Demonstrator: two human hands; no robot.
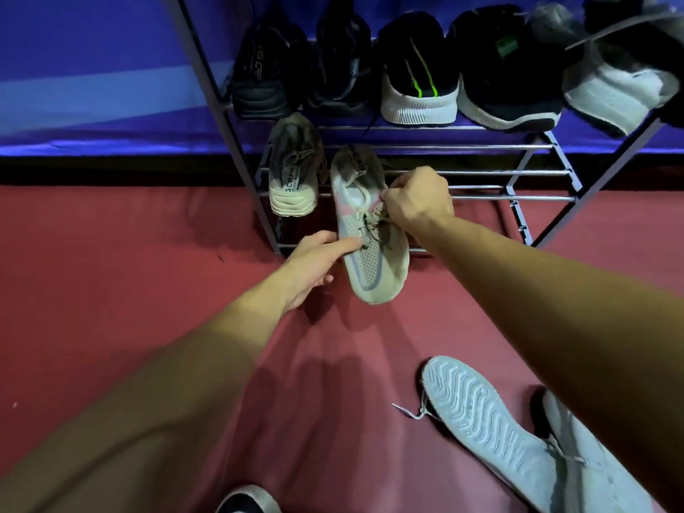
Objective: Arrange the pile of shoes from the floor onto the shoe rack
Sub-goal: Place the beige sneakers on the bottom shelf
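We judge the job well along but not finished. The upper shelf of the shoe rack (536, 172) already carries a row of dark trainers (414, 68), and one worn beige shoe (292, 172) sits at the left end of the lower shelf, heel towards us. The rest of that lower shelf shows bare bars. Left to place are the pale mesh shoe (370, 261) we have in hand, a white shoe (477, 409) lying sole-up on the red floor (111, 290) near our right arm, a second pale shoe (599, 464) partly hidden beneath that arm, and a dark shoe (244, 502) just showing at the bottom edge. The pale mesh shoe lies just right of the beige one, its heel over the lower bars and its toe reaching out over the floor towards us; whether it rests on the bars we cannot tell. Both grips are on it: our left hand (314, 268) holds its left side, thumb laid across near the eyelets, while our right hand (416, 203) is curled, pinching the laces at mid-shoe.
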